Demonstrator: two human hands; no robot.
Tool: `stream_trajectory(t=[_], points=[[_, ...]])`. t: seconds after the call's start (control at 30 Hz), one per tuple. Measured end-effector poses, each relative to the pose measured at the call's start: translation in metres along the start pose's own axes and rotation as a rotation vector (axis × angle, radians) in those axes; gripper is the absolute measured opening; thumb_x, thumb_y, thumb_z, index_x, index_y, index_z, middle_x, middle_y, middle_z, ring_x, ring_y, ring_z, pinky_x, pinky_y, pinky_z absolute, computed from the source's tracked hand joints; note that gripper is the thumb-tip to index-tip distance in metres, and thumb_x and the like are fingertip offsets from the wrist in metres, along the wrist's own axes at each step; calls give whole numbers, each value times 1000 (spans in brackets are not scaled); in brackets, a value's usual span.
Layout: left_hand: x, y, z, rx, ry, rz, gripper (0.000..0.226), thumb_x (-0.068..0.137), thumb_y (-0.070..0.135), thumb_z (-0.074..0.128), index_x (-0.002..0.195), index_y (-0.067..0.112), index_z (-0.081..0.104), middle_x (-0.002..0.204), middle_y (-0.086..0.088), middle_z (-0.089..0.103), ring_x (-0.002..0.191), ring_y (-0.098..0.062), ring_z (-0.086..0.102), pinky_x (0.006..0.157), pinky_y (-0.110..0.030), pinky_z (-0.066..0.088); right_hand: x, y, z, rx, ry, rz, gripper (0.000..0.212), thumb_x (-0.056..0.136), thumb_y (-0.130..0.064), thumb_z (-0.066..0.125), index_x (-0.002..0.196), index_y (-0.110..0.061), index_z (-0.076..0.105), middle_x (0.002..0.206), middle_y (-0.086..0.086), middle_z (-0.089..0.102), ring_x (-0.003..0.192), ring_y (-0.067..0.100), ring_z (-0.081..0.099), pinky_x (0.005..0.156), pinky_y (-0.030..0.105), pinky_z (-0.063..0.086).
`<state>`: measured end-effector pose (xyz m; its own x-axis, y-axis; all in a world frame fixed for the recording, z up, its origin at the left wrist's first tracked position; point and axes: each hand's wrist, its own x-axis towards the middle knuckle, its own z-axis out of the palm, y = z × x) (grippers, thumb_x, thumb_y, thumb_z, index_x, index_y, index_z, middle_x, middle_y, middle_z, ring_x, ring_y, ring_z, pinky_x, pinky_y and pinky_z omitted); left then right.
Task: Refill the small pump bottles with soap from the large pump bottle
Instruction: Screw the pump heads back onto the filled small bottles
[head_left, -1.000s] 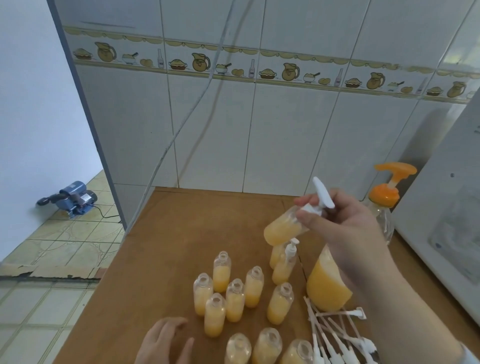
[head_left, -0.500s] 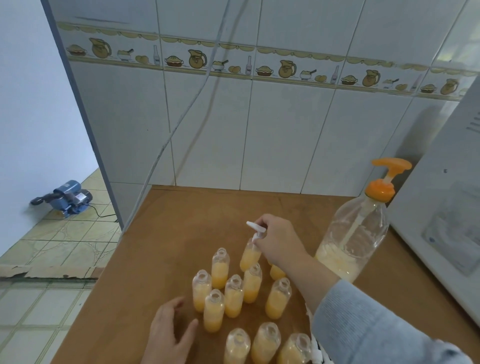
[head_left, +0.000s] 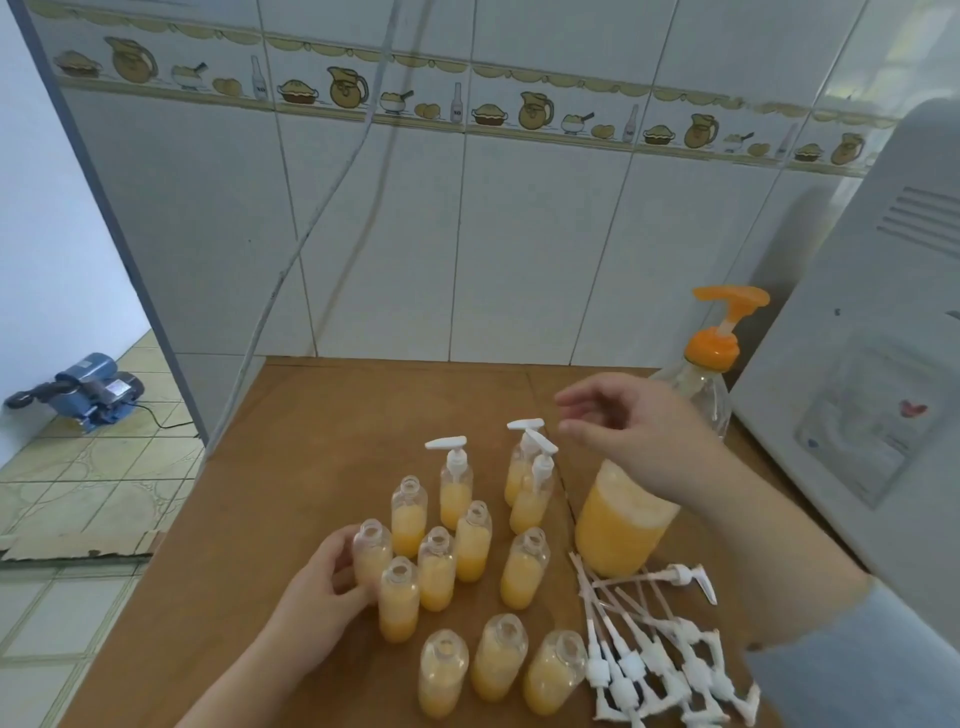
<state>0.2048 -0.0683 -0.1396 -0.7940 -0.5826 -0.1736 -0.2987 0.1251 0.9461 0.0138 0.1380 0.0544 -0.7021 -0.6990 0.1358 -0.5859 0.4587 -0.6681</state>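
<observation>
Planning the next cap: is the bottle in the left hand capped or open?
Open. The bottle the left hand grips shows a bare neck, no pump.

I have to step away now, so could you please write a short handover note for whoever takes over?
Left hand grips an uncapped small bottle. Right hand is open above the group, holding nothing. Three capped bottles stand at the back; nine open filled ones in front. Large pump bottle stands right; loose pumps lie before it. Left: fit pumps on the open bottles.

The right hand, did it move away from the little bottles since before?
Yes. The right hand let go of the capped small bottle and lifted up and back toward the large pump bottle, now empty.
</observation>
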Motion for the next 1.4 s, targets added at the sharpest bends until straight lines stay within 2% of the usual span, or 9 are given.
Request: stream_trajectory(t=[0.13,0.23,0.37,0.53,0.73,0.93,1.07,1.2,1.4], points=[[1,1,-3,-11,-31,-1,48,80,0,70,113,29,51,109,8,64,100,-3,62,76,-15,47,-43,25,-19,-9,61,135,9,83,-26,69,86,-34,65,81,-12,65,77,1,61,66,15,46],[-2,2,-1,37,0,37,45,82,3,69,107,34,50,106,12,63,95,3,61,75,-12,45,-76,56,6,-203,-191,350,8,84,-31,68,78,-33,63,78,-11,64,68,0,59,56,14,44],[-5,-3,0,99,106,109,40,83,8,68,107,36,52,108,11,63,102,-7,60,83,-22,46,-102,90,63,-352,-400,546,10,87,-41,59,86,-32,56,88,-14,57,89,3,59,81,17,47],[-15,1,1,-31,324,165,28,84,13,68,99,34,56,100,5,65,96,-13,62,76,-22,47,-113,100,113,-434,-255,542,23,87,-49,49,81,-31,38,104,-5,49,89,9,49,81,20,42],[-35,15,1,-215,442,178,22,77,23,68,94,34,61,100,-3,66,89,-12,63,65,-6,48,-112,99,129,-498,-71,533,36,88,-57,44,107,-27,47,123,-5,51,112,9,53,85,21,41],[-52,41,4,-211,449,271,29,71,56,73,95,57,57,100,23,65,85,3,61,73,-14,49,-104,104,113,-228,-131,710,26,77,-44,64,86,-20,60,84,-7,59,84,7,59,66,17,40],[-56,46,1,-198,436,313,47,58,68,65,103,56,56,106,20,66,95,-1,62,82,-26,50,-100,97,79,120,-103,861,33,58,-30,82,77,-6,69,76,4,64,77,15,61,61,24,41],[-58,59,2,-152,422,346,41,70,53,75,98,69,51,109,26,62,100,9,57,84,-23,47,-108,74,32,221,-148,713,24,63,-25,86,77,-11,72,69,2,69,64,13,61,59,21,41],[-64,72,7,-21,427,397,65,68,27,71,92,80,43,107,25,60,100,28,45,79,7,33,-112,4,2,243,-7,110,34,64,-23,84,85,-46,69,76,-14,69,72,-1,65,67,6,46]])
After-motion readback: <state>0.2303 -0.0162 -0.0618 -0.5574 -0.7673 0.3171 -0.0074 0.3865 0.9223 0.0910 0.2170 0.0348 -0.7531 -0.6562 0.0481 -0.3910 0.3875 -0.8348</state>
